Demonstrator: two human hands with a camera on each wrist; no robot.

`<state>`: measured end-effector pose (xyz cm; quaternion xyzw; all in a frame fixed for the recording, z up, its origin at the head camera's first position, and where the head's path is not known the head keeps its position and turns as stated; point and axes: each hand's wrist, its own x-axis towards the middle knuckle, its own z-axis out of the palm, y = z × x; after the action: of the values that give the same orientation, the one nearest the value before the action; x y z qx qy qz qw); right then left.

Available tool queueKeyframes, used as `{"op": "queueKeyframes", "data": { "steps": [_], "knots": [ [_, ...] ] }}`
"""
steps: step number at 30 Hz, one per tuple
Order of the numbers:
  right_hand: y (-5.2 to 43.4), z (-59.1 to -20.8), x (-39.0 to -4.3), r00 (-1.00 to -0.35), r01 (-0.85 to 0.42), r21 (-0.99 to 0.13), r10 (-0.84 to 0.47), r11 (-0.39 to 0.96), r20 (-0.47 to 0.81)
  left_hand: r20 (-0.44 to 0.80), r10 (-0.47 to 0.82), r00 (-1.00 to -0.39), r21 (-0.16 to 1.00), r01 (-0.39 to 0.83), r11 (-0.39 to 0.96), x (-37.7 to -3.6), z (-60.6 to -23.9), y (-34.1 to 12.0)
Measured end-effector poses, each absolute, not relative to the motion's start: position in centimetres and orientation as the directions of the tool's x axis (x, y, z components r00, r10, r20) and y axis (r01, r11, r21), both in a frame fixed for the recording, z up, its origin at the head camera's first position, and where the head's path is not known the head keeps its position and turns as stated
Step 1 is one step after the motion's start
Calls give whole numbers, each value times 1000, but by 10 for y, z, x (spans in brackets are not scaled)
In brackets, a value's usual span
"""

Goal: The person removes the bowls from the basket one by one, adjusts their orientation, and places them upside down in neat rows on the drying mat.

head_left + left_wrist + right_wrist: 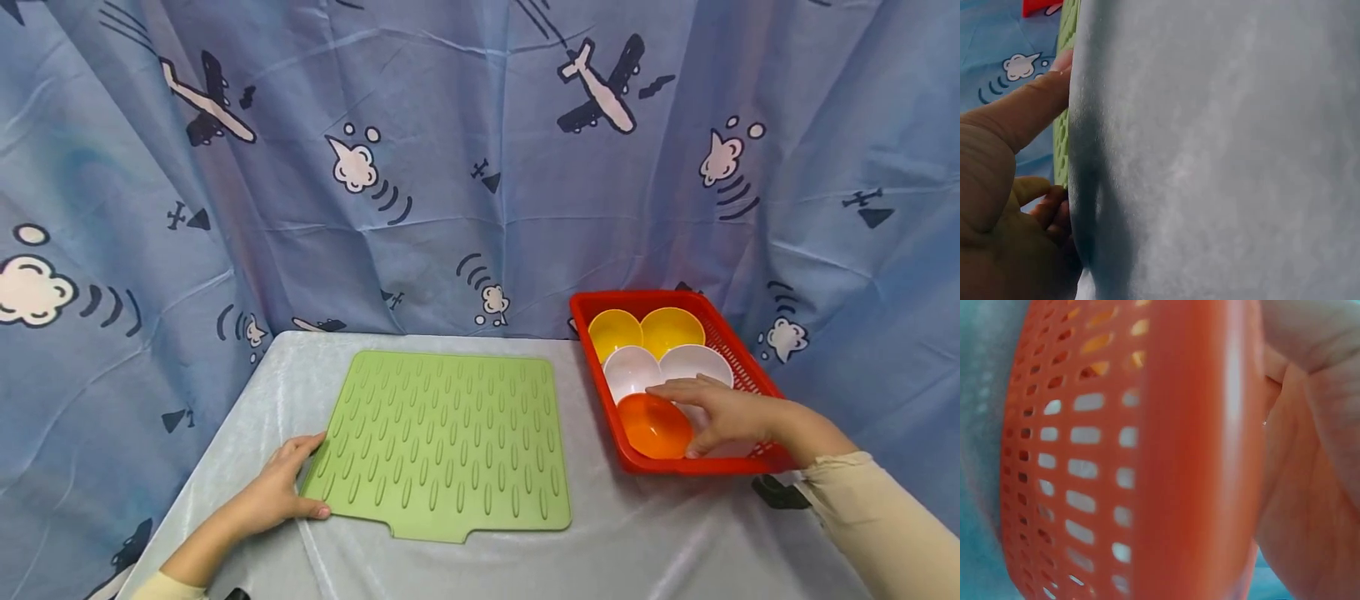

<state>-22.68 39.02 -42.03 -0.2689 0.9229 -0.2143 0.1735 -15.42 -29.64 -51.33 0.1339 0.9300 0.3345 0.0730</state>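
A light green mat [442, 442] with raised oval ridges and a front tab lies flat on the table. My left hand [273, 492] rests at its left front corner, fingers along the side edge and thumb by the front edge. Over at the right, a red basket [600, 392] holds yellow, white and orange bowls. Reaching in over its right wall, my right hand [731, 417] spreads above an orange bowl [652, 427], with fingertips at the far rim and thumb at the near right rim. A white bowl [697, 362] is partly behind this hand. The right wrist view shows the basket's slotted wall [1085, 469] close up.
Two yellow bowls [615, 333] sit at the basket's back, and another white bowl [632, 371] lies in front of them. A pale cloth covers the table [375, 567]. Behind it hangs a blue curtain [420, 275] printed with planes.
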Motion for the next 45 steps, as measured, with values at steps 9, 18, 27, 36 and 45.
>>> {"op": "queueKeyframes", "data": {
  "steps": [9, 18, 27, 36, 45],
  "knots": [
    [382, -423, -230, -787, -502, -385, -593, 775, -167, 17, 286, -958, 580, 242, 778, -161, -514, -292],
    [375, -430, -230, -797, -493, -337, -572, 802, -194, -42, 274, -961, 532, 210, 820, -166, -510, -285],
    [367, -446, -224, -835, -488, -271, -534, 830, -134, -75, 252, -965, 466, 189, 864, -160, -509, -281],
    [368, -436, -219, -854, -452, -311, -506, 836, -117, -78, 254, -964, 476, 188, 859, -160, -510, -277],
    [371, -431, -228, -825, -461, -273, -521, 844, -220, -45, 255, -966, 480, 203, 854, -160, -510, -281]
  ]
}}
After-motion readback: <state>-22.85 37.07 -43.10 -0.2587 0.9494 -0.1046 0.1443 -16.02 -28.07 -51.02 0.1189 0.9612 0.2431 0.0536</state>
